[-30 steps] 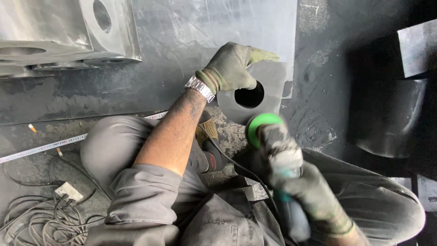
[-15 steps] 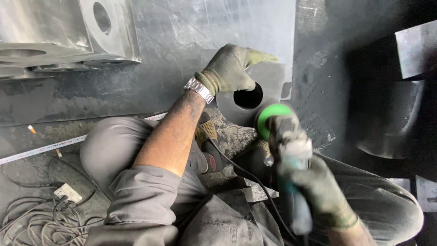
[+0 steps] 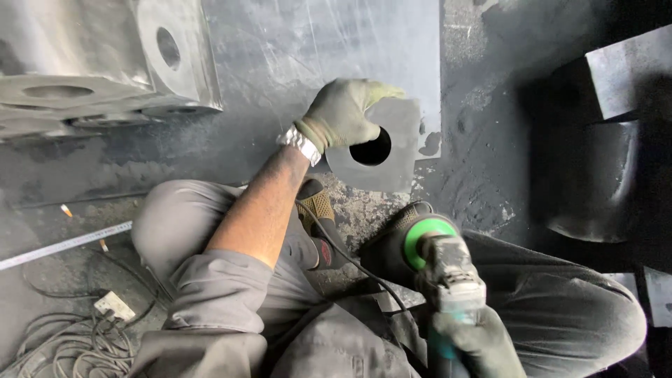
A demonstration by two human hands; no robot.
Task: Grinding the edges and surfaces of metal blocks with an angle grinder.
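My left hand (image 3: pixel 344 110), in a worn grey-green glove with a metal watch at the wrist, grips the top edge of a grey metal plate with a round hole (image 3: pixel 388 161) and holds it upright on the floor. My right hand (image 3: pixel 472 343), also gloved, is closed around the body of an angle grinder (image 3: pixel 448 269) with a green disc guard. The grinder's head sits low, over my right knee, a hand's width below the plate and apart from it. Its black cable (image 3: pixel 350 259) runs across my lap.
Large machined steel blocks with bored holes (image 3: pixel 105 63) stand at the upper left. A dark steel part (image 3: pixel 595 175) is at the right. A coil of cables with a plug (image 3: pixel 77 329) and a steel rule (image 3: pixel 63 245) lie on the dusty floor at left.
The grinder has dropped down and away from the plate toward my right knee. My left hand keeps its hold on the plate.
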